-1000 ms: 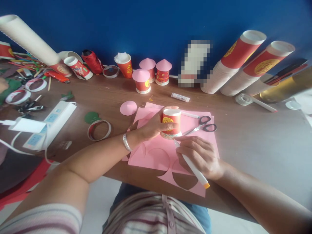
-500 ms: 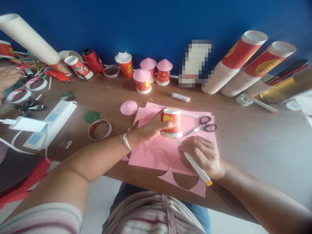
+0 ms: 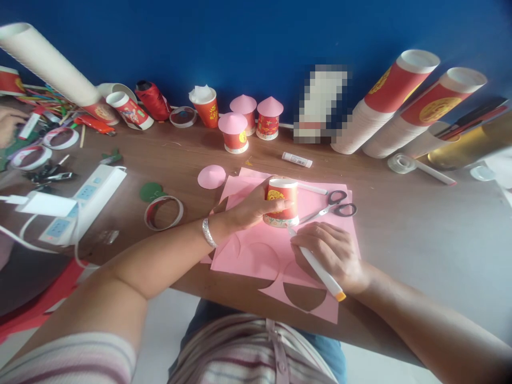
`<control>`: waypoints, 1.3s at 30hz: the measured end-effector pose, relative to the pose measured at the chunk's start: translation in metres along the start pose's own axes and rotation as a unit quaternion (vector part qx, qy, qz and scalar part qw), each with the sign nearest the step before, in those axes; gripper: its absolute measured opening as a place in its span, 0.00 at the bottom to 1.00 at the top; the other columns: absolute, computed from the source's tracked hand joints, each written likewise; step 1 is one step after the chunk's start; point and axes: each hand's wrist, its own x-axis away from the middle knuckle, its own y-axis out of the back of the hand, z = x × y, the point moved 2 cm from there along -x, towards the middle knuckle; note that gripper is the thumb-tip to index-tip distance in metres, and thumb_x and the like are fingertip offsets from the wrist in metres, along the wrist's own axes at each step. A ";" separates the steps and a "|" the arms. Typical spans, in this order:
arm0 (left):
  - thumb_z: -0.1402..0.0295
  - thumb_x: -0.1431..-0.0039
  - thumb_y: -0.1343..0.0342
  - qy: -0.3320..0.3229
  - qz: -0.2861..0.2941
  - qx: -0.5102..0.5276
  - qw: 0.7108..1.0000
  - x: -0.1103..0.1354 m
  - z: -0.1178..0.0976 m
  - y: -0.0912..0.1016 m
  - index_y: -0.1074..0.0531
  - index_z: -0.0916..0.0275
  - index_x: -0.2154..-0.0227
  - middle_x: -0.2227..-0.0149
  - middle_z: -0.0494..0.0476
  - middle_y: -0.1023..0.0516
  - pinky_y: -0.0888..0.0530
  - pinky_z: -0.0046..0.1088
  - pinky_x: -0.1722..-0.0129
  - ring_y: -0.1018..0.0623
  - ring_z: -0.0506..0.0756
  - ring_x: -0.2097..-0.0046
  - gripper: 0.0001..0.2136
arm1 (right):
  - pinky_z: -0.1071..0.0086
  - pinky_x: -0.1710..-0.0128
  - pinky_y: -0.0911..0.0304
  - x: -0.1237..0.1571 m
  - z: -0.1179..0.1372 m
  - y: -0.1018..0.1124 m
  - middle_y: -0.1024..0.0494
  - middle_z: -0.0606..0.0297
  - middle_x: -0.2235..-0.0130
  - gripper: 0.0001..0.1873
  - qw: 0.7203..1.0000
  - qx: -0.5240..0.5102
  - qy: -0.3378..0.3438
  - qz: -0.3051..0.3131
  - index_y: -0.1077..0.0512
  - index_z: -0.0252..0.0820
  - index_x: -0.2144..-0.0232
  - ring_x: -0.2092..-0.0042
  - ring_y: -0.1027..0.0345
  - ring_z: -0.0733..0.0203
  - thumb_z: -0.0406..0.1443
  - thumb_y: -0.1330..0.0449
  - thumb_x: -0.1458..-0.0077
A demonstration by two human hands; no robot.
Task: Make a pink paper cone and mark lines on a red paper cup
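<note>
Over pink ppr [image 3: 253, 258]: tapered cup [image 3: 285, 193], slim mrkr [image 3: 321, 271].

"What's that red cup [image 3: 286, 214] made of?"
"Smooth paper, faintly glossy."
"And beneath the cup?"
"Matt pink paper sheets [image 3: 256, 261]."
"Right of the cup?"
"Metal scissors [image 3: 323, 212], plastic-handled, the black plastic smooth."

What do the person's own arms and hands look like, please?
The left hand is ungloved, with a silvery bracelet at the wrist and a short, pale sleeve striped mauve and greyish. The right hand is ungloved too, its forearm bare, any sleeve out of view.
</note>
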 end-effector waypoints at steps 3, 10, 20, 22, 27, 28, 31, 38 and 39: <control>0.62 0.47 0.30 -0.003 0.000 0.000 1.000 0.000 0.000 0.000 0.30 0.61 0.56 0.62 0.53 0.26 0.28 0.29 0.60 0.27 0.52 0.61 0.19 | 0.66 0.69 0.29 0.000 -0.001 0.000 0.20 0.62 0.66 0.11 1.000 -0.011 -0.006 0.008 0.28 0.38 0.55 0.68 0.27 0.60 0.23 0.40 0.38; 0.61 0.48 0.29 -0.005 -0.003 -0.010 1.000 0.000 -0.002 0.000 0.29 0.62 0.57 0.62 0.53 0.27 0.28 0.29 0.61 0.27 0.52 0.61 0.20 | 0.66 0.69 0.30 -0.001 0.000 0.001 0.21 0.62 0.67 0.11 1.000 -0.020 0.000 0.010 0.29 0.38 0.57 0.68 0.27 0.60 0.23 0.40 0.40; 0.62 0.48 0.30 -0.003 0.005 0.000 1.000 0.000 -0.002 0.000 0.29 0.61 0.58 0.63 0.52 0.27 0.28 0.29 0.63 0.27 0.51 0.63 0.19 | 0.66 0.69 0.31 0.000 0.001 0.001 0.22 0.63 0.67 0.12 1.000 0.000 -0.004 -0.001 0.29 0.38 0.57 0.69 0.29 0.61 0.22 0.40 0.41; 0.62 0.47 0.30 -0.002 0.005 -0.001 1.000 0.000 -0.001 0.000 0.29 0.62 0.57 0.62 0.52 0.27 0.28 0.28 0.63 0.27 0.51 0.62 0.19 | 0.66 0.69 0.30 0.001 0.000 0.001 0.22 0.63 0.67 0.12 1.000 0.002 -0.003 -0.002 0.29 0.38 0.57 0.69 0.29 0.61 0.22 0.40 0.40; 0.62 0.48 0.29 -0.005 0.000 0.000 1.000 0.000 0.000 0.002 0.29 0.61 0.56 0.61 0.53 0.26 0.28 0.28 0.61 0.27 0.52 0.61 0.20 | 0.66 0.69 0.30 0.001 0.000 0.000 0.21 0.64 0.67 0.12 1.000 -0.001 -0.001 0.000 0.29 0.39 0.56 0.69 0.28 0.61 0.22 0.40 0.40; 0.62 0.47 0.29 -0.005 0.001 -0.003 1.000 0.000 0.000 0.002 0.29 0.61 0.56 0.62 0.53 0.26 0.28 0.29 0.61 0.27 0.52 0.61 0.20 | 0.66 0.69 0.30 0.001 0.000 0.000 0.21 0.63 0.67 0.12 1.000 0.000 -0.001 -0.001 0.29 0.39 0.56 0.69 0.28 0.61 0.22 0.40 0.40; 0.62 0.47 0.30 -0.004 0.001 -0.006 1.000 0.001 0.000 0.001 0.29 0.61 0.56 0.62 0.53 0.27 0.28 0.29 0.62 0.27 0.52 0.62 0.19 | 0.66 0.68 0.30 0.000 0.000 0.000 0.21 0.62 0.66 0.12 1.000 0.000 0.001 0.002 0.28 0.39 0.56 0.68 0.27 0.60 0.23 0.39 0.40; 0.61 0.48 0.30 -0.002 0.010 -0.010 1.000 0.000 -0.001 0.000 0.29 0.61 0.57 0.62 0.53 0.27 0.28 0.28 0.62 0.27 0.52 0.62 0.19 | 0.66 0.69 0.31 0.001 0.000 0.000 0.22 0.64 0.66 0.14 1.000 -0.010 0.008 -0.014 0.28 0.41 0.54 0.67 0.27 0.61 0.23 0.39 0.41; 0.61 0.49 0.29 0.000 0.010 -0.011 1.000 0.000 -0.002 0.001 0.29 0.61 0.57 0.63 0.53 0.27 0.28 0.28 0.62 0.27 0.52 0.62 0.20 | 0.66 0.69 0.32 0.002 0.000 0.000 0.22 0.64 0.66 0.14 1.000 -0.012 0.010 -0.019 0.27 0.40 0.55 0.67 0.28 0.61 0.23 0.39 0.41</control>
